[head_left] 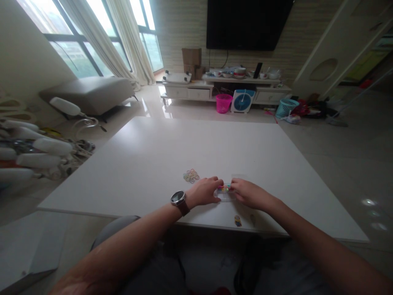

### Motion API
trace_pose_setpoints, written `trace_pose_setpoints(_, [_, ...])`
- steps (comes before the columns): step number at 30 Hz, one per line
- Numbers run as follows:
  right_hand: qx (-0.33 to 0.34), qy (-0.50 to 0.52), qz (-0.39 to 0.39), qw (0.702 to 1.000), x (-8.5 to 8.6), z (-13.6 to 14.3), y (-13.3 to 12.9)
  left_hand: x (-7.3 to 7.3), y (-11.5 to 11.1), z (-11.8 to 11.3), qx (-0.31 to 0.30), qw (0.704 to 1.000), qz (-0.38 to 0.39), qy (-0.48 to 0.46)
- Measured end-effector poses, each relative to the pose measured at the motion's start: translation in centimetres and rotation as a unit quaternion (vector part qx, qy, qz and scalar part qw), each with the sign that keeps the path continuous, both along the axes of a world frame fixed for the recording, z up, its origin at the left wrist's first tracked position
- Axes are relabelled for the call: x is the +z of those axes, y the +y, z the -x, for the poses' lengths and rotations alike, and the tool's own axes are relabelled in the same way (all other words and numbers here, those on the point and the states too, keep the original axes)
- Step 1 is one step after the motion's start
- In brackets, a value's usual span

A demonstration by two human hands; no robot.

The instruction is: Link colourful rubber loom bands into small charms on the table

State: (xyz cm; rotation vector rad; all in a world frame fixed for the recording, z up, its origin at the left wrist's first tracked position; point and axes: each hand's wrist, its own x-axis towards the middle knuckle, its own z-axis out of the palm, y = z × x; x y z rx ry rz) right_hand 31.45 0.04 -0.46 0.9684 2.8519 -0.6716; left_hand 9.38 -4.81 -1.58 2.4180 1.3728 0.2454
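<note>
A small clear plastic box [225, 197] with bright, colourful little pieces in it lies on the white table, close to its front edge. My left hand [209, 190] is closed around the box's left end, thumb on the near side and fingers over the far side. At the right end, my right hand [245, 191] has its fingers curled onto the box; its fingertips are partly hidden. A loose pile of coloured rubber bands [191, 176] lies beyond my left wrist. Nearer the edge are a yellow-and-blue cartoon figure [237, 221] and a faint small piece [252, 220].
Behind the box lies a flat clear sheet or lid [239, 176], partly covered by my right hand. The white table [184, 141] reaches far forward. Beyond it stand a pink basket [224, 103], a blue fan [242, 101] and a low cabinet [201, 93].
</note>
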Motion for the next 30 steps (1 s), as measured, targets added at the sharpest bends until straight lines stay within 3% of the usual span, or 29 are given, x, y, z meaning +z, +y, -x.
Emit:
trace_pose_setpoints(6, [-0.040,0.083,-0.024,0.995,1.0,-0.1,0.2,0.1,0.0,0.4,-0.006,0.999,0.004,-0.031])
trace_pose_setpoints(10, [-0.069,0.169,-0.012,0.983,1.6,0.1,0.0,0.7,0.1,0.6,0.019,0.987,0.022,-0.161])
trace_pose_setpoints(12, [-0.075,0.220,0.005,0.973,1.8,0.4,-0.3,0.9,0.2,0.4,0.037,0.955,0.095,-0.279])
trace_pose_setpoints(15, [-0.082,0.281,0.030,0.956,2.1,1.0,-1.2,0.9,0.2,-0.2,0.048,0.877,0.207,-0.431])
trace_pose_setpoints(18, [-0.109,0.310,0.047,0.943,2.4,1.5,-1.9,0.9,0.1,-0.6,0.071,0.847,0.204,-0.485])
trace_pose_setpoints(25, [-0.167,0.320,0.124,0.924,2.7,1.7,-2.1,1.9,0.6,0.1,0.100,0.881,0.169,-0.430])
trace_pose_setpoints(27, [-0.168,0.314,0.109,0.928,2.8,1.6,-2.0,2.2,1.0,0.9,0.106,0.892,0.164,-0.407])
trace_pose_setpoints(30, [-0.152,0.300,0.019,0.942,2.9,1.4,-1.7,2.7,1.8,2.9,0.112,0.919,0.140,-0.352])
